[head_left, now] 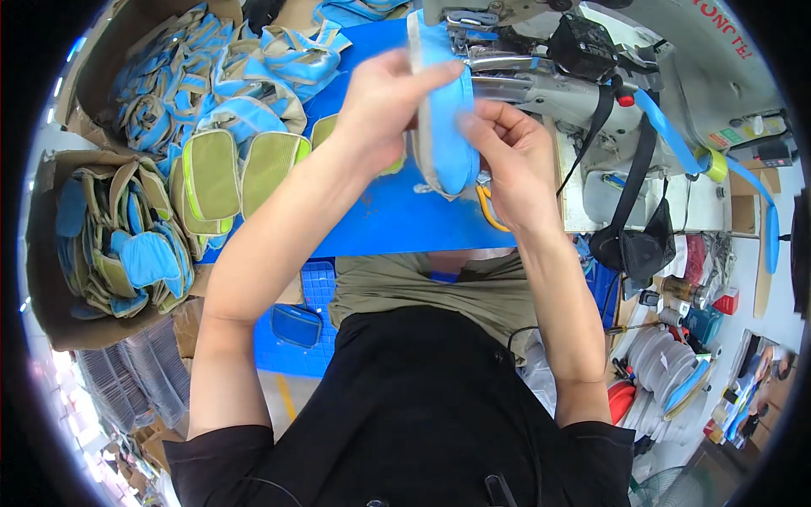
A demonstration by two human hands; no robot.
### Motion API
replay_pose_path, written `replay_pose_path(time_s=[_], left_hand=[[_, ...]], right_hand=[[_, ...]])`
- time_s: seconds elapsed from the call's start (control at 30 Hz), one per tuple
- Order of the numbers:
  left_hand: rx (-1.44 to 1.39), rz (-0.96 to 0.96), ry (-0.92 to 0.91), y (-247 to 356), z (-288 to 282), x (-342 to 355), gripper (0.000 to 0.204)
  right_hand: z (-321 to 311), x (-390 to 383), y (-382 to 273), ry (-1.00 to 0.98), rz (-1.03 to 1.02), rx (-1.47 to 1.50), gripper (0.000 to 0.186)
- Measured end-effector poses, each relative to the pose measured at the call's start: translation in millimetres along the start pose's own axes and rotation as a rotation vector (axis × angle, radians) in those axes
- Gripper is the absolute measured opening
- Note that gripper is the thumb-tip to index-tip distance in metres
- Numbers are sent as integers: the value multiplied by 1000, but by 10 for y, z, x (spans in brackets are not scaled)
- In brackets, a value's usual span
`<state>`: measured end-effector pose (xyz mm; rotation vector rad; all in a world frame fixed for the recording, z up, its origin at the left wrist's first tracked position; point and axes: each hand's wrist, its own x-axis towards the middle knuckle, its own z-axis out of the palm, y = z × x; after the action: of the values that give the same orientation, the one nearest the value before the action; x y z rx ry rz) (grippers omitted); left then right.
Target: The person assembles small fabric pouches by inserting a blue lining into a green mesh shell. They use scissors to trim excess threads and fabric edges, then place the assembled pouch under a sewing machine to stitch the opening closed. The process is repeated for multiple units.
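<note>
A long blue fabric piece (452,127) with a grey-beige edge stands upright between my hands, over the blue work table (384,224). My left hand (384,101) is closed on its left side, the thumb lying across the blue face near the top. At the right edge, my right hand (513,160) pinches the piece between thumb and curled fingers; the fingertips are slightly blurred. Just below it, the orange handle of a tool (488,209) shows on the table, partly covered by my hand. Behind the fabric is the sewing machine's metal head (507,63).
Olive mesh pouches with lime edging (211,173) lie left of my forearm. Beyond them spreads a heap of blue and beige pieces (186,89). A cardboard box (63,325) of similar pieces stands at left. Blue tape (667,131) and black straps hang from the machine at right.
</note>
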<state>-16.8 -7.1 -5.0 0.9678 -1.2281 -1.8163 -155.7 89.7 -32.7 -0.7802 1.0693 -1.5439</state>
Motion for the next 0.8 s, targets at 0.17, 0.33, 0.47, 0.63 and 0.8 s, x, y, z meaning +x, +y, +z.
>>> replay_pose_path(time_s=[0.17, 0.33, 0.47, 0.63, 0.8], left_hand=[[48, 6, 41, -9, -5, -13, 31], [19, -107, 45, 49, -4, -17, 32], [8, -116, 41, 58, -5, 32, 28], [49, -70, 43, 65, 19, -90, 29], [79, -52, 55, 29, 41, -105, 32]], right_hand=[[3, 4, 55, 37, -83, -95, 22], [19, -7, 65, 44, -133, -160, 22], [16, -10, 64, 51, -122, -189, 22], [14, -14, 47, 44, -119, -203, 23], [24, -46, 21, 38, -106, -121, 26]])
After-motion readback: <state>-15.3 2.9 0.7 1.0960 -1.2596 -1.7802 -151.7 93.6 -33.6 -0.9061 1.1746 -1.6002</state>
